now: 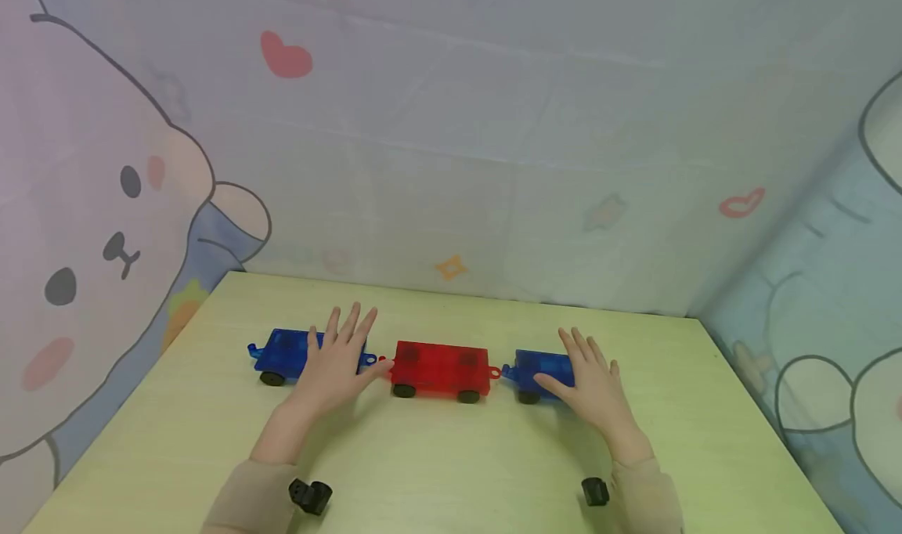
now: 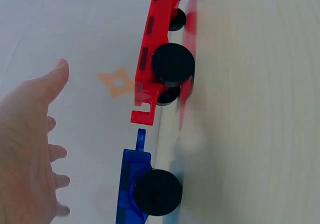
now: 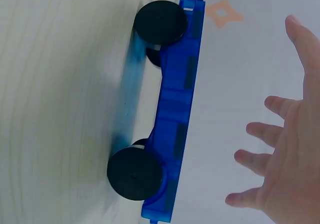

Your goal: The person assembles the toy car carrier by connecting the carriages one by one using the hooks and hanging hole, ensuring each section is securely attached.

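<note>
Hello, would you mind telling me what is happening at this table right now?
A person has three toy wagons in a row on the table: a left blue wagon, a red wagon and a right blue wagon. The left hand is spread open above the left blue wagon, the right hand above the right one. Neither grips anything.

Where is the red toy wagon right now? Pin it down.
In the head view, the red toy wagon stands mid-table between two blue wagons, the left one under the left hand, the right one by the right hand.
</note>
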The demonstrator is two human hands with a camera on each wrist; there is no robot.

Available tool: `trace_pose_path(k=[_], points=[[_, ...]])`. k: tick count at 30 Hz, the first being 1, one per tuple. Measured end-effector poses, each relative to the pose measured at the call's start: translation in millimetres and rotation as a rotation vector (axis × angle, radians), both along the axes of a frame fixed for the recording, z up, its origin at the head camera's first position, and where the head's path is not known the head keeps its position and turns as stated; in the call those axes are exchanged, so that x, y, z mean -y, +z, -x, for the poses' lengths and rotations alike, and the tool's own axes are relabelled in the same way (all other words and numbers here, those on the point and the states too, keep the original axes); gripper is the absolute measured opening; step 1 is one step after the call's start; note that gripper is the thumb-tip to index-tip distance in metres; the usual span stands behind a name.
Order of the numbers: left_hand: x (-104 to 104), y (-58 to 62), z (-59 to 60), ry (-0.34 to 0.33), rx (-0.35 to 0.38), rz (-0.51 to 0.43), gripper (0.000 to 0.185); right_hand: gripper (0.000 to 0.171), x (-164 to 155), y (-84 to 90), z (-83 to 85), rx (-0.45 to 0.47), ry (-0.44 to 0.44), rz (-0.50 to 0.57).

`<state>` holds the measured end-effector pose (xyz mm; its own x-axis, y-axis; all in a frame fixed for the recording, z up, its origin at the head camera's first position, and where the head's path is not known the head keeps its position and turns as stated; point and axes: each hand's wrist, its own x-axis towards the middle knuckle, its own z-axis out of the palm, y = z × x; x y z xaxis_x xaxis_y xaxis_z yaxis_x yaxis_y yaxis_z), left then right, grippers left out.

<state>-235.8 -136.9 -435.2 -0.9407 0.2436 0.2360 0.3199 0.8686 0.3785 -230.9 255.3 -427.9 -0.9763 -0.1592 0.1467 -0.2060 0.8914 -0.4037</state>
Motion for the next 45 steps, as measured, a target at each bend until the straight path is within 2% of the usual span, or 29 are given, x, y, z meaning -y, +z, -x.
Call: trace_pose_path(k=[8,14,18,22,29,36,45], points=[[-14,-0.2,10.9,-0.145,0.027,-0.176,0.082,0.09,-8,-4.5,7.4,-0.018,0.051,0.08],[-36,3.0,15.9,-0.178,0.001,-0.212,0.08,0.09,-17,-8.1,12.1,-0.027,0.078,0.116],[-48,0.6,15.7,-0.199,-0.012,-0.276,0.083,0.092,-21,-8.9,15.5,-0.018,0.106,0.153],[-58,-4.4,18.6,-0.21,0.036,-0.332,0.088,0.092,-25,-8.5,20.1,0.016,0.123,0.202],[-73,-11.1,23.1,-0.225,0.19,-0.471,0.097,0.087,-35,-6.1,28.8,0.081,0.155,0.277],[-81,-16.1,27.0,-0.262,0.302,-0.504,0.099,0.083,-51,-12.7,37.7,0.145,0.183,0.284],[-86,-22.7,33.0,-0.234,0.314,-0.465,0.102,0.093,-64,-21.3,40.3,0.211,0.206,0.249]])
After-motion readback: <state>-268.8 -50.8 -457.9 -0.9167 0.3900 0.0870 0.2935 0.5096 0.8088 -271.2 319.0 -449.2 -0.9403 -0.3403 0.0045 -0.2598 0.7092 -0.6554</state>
